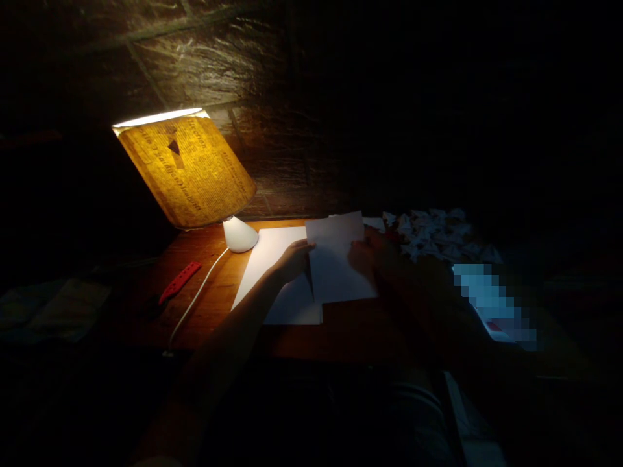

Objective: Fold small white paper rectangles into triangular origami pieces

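Both my hands hold a small sheet of white paper point(335, 256) upright above the table. My left hand point(293, 258) pinches its left edge, thumb in front. My right hand point(366, 254) grips the right edge and lies in shadow, so its fingers show only in part. Beneath and to the left, larger white sheets point(277, 305) lie on the wooden table, brightly lit at their left side. Whether the held paper is folded I cannot tell.
A lit lamp point(189, 172) with a newsprint shade stands left of the sheets, its white cord point(195, 298) running forward. A red cutter-like tool point(180, 282) lies nearby. Several folded paper pieces point(438, 233) are heaped at the back right, near a glowing, pixelated screen point(491, 301).
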Demonstrator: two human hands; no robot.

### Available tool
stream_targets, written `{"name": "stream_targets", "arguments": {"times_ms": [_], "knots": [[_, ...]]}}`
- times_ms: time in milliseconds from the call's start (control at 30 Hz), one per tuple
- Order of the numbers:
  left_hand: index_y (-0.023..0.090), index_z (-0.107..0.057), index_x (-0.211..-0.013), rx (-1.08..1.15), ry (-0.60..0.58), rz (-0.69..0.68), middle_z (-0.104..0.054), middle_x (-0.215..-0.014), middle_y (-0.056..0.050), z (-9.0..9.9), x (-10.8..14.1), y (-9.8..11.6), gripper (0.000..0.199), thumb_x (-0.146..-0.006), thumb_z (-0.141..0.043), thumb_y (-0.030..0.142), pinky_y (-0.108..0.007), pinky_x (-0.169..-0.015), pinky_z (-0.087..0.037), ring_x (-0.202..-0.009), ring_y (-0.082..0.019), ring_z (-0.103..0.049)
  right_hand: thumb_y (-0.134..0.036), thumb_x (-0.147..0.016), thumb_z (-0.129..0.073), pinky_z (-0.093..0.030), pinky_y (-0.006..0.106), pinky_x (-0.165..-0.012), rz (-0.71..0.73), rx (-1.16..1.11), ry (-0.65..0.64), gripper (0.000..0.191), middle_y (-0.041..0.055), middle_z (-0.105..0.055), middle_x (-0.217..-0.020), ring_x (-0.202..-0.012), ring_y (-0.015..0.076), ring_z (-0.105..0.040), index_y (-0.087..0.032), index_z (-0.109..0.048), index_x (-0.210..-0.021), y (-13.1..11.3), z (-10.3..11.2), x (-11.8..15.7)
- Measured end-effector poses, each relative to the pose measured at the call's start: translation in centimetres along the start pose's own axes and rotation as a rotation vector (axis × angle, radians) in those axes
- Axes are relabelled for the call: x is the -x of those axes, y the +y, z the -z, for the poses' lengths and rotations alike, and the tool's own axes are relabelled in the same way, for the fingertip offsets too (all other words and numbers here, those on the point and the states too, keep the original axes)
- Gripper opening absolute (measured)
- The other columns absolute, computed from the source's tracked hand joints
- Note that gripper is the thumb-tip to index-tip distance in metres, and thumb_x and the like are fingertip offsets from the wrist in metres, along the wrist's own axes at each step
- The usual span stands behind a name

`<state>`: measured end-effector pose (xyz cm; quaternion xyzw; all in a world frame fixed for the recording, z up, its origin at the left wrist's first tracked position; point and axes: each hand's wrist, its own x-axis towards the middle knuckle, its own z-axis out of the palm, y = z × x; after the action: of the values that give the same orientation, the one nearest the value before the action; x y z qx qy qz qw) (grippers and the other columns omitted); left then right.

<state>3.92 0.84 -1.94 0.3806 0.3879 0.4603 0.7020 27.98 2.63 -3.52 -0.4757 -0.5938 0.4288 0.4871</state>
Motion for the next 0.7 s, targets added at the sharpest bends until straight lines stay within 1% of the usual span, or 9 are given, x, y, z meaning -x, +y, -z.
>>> {"name": "stream_targets", "arguments": {"times_ms": [67,133,200,300,367,433,533,600,700], "knots": [[0.014,-0.068,-0.075,0.018,0.017,0.014,-0.071,-0.07,-0.005,0.2,-0.1,-0.1,0.017,-0.075,-0.084,0.02,-0.031,-0.069,-0.055,-0.063,-0.018,-0.068,-0.041,-0.077,-0.067,-0.047,0.034,-0.066,0.066,0.171,0.017,0.017,0.0027,-0.062,-0.071,-0.072,0.0233,-0.06,-0.026,-0.058,-0.075,-0.1,0.3,0.2],[0.014,-0.068,-0.075,0.025,0.032,0.034,-0.07,-0.069,-0.004,0.4,-0.2,-0.1,0.016,-0.077,-0.083,0.021,-0.031,-0.069,-0.055,-0.062,-0.018,-0.068,-0.037,-0.082,-0.064,-0.05,0.038,-0.073,0.135,0.308,0.012,0.012,0.007,-0.069,-0.079,-0.081,0.0282,-0.065,-0.026,-0.068,-0.087,-0.3,0.5,0.3],[0.014,-0.069,-0.076,0.036,0.031,0.058,-0.072,-0.072,-0.006,0.5,-0.3,0.0,0.017,-0.079,-0.081,0.026,-0.033,-0.073,-0.057,-0.071,-0.022,-0.072,-0.034,-0.085,-0.063,-0.054,0.044,-0.084,0.209,0.385,-0.028,0.027,0.011,-0.075,-0.094,-0.097,0.0343,-0.068,-0.026,-0.074,-0.109,-0.6,0.6,0.4],[0.016,-0.072,-0.085,0.086,-0.02,0.065,-0.076,-0.082,-0.009,0.3,-0.2,0.1,0.024,-0.085,-0.078,0.039,-0.037,-0.084,-0.06,-0.095,-0.03,-0.076,-0.035,-0.089,-0.06,-0.052,0.052,-0.102,0.342,0.386,-0.119,0.047,0.0103,-0.075,-0.125,-0.122,0.0378,-0.064,-0.029,-0.071,-0.134,-1.4,0.5,0.8],[0.016,-0.073,-0.095,0.122,-0.079,0.047,-0.078,-0.092,-0.012,-0.1,-0.3,0.2,0.035,-0.087,-0.075,0.05,-0.041,-0.089,-0.06,-0.108,-0.034,-0.074,-0.039,-0.091,-0.062,-0.052,0.052,-0.106,0.401,0.369,-0.189,0.051,0.0077,-0.069,-0.142,-0.129,0.0362,-0.062,-0.033,-0.068,-0.141,-2.0,0.4,1.3],[0.014,-0.073,-0.1,0.133,-0.117,0.033,-0.078,-0.095,-0.014,-0.4,-0.4,0.3,0.043,-0.085,-0.076,0.055,-0.042,-0.091,-0.06,-0.112,-0.036,-0.074,-0.045,-0.093,-0.065,-0.054,0.05,-0.104,0.423,0.404,-0.224,0.052,0.0072,-0.061,-0.152,-0.126,0.0342,-0.065,-0.035,-0.066,-0.144,-2.3,0.2,1.8],[0.012,-0.072,-0.101,0.085,-0.09,0.019,-0.079,-0.092,-0.014,-0.3,-0.5,0.0,0.043,-0.079,-0.084,0.047,-0.042,-0.089,-0.061,-0.105,-0.036,-0.076,-0.045,-0.096,-0.065,-0.056,0.048,-0.1,0.455,0.48,-0.275,0.048,0.0079,-0.058,-0.156,-0.123,0.0322,-0.066,-0.035,-0.068,-0.142,-2.3,0.1,1.9],[0.012,-0.071,-0.101,0.021,-0.058,-0.006,-0.079,-0.091,-0.012,0.0,-0.5,-0.2,0.042,-0.074,-0.09,0.037,-0.04,-0.087,-0.061,-0.098,-0.033,-0.078,-0.041,-0.099,-0.06,-0.057,0.047,-0.1,0.461,0.523,-0.349,0.041,0.0082,-0.061,-0.152,-0.122,0.0305,-0.067,-0.035,-0.072,-0.138,-2.3,0.1,1.7],[0.013,-0.071,-0.102,-0.077,-0.047,-0.053,-0.08,-0.09,-0.009,0.3,-0.5,-0.8,0.046,-0.066,-0.095,0.028,-0.036,-0.086,-0.06,-0.092,-0.028,-0.078,-0.032,-0.099,-0.058,-0.058,0.041,-0.093,0.447,0.57,-0.39,0.04,0.0097,-0.067,-0.14,-0.112,0.0266,-0.07,-0.03,-0.074,-0.136,-2.4,0.3,1.4]]}}
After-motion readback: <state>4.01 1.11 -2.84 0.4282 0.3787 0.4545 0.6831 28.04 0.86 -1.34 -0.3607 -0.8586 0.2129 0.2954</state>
